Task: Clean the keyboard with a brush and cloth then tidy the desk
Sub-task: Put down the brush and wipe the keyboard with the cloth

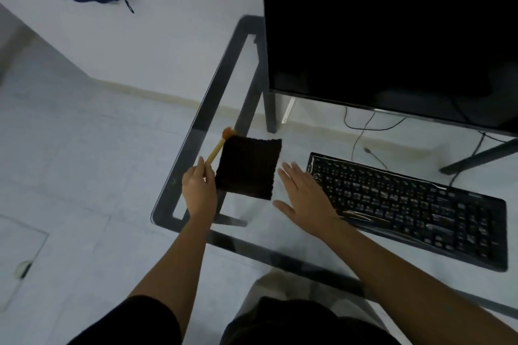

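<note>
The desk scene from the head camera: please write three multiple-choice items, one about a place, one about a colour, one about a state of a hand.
1. Where does the dark cloth lie?
A. On the keyboard
B. Left of the keyboard, on the glass desk
C. On the floor

2. What colour is the brush?
A. Light orange-tan
B. Blue
C. Green

3. What is the right hand doing?
A. Gripping the cloth
B. Holding the brush
C. Open, fingers spread, holding nothing

Answers: 1 B, the cloth sits between the two hands on the glass. 2 A, handle and tip are tan-orange. 3 C, the left hand holds the brush instead.
</note>
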